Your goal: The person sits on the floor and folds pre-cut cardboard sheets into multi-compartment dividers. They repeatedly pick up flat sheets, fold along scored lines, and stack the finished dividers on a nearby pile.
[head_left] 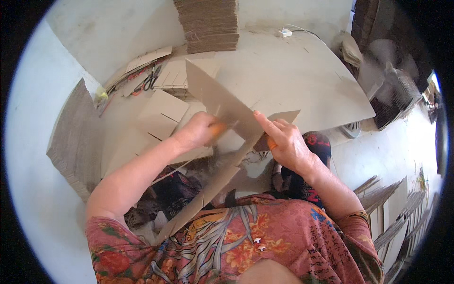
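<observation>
My right hand point(287, 144) grips a long cardboard strip point(208, 191), which slants from my lap up to the fingers. Its thumb lies against a second, broader cardboard piece point(220, 97) that stands up and crosses the strip near the hand. A smaller cardboard flap point(286, 115) pokes out behind the fingers. My left hand point(198, 128) is closed, close beside the upright piece; its fingertips are smeared by motion, so what they pinch does not show. Something orange covers fingers on both hands.
Slotted cardboard sheets point(163, 113) lie on the pale table point(293, 75) at left. Black-handled scissors point(150, 80) sit farther back. Cardboard stacks stand at the back point(210, 26), left point(78, 137) and lower right point(392, 203). A fan point(390, 71) is at far right.
</observation>
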Motion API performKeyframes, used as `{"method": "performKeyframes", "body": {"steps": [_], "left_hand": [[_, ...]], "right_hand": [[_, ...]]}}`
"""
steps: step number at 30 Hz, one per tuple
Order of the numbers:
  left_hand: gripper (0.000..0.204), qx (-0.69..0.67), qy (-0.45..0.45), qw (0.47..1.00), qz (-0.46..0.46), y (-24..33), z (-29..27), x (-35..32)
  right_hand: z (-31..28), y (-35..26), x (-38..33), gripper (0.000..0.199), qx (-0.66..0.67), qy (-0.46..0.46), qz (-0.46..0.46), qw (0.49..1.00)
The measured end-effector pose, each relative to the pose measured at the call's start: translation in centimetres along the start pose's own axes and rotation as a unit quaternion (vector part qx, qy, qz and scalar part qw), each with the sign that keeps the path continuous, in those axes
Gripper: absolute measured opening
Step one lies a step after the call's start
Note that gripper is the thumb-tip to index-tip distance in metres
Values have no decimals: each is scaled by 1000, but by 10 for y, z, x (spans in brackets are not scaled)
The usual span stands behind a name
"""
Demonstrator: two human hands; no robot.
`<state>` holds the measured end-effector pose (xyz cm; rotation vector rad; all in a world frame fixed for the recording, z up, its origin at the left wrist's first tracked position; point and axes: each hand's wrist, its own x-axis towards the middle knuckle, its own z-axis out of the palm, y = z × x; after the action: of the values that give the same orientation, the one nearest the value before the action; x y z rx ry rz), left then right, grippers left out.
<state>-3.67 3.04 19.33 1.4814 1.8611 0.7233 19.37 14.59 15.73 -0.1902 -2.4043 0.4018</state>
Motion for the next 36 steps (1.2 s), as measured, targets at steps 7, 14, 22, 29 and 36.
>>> {"method": "performKeyframes", "body": {"steps": [7,14,22,29,36], "left_hand": [[40,-121,-112,979,-122,15,4,4],[65,449,184,871,-73,-167,-25,0],[47,485,137,822,-265,-236,-63,-19],[27,396,285,847,-212,-266,-144,-59],[28,254,216,929,-158,-172,-153,-39]], "right_hand": [[-3,3,-2,59,3,-132,120,984],[-4,-4,18,46,49,-112,162,979],[16,8,23,29,1,-109,143,984],[9,8,11,11,-12,-109,134,985],[2,-1,7,7,43,-31,31,998]]}}
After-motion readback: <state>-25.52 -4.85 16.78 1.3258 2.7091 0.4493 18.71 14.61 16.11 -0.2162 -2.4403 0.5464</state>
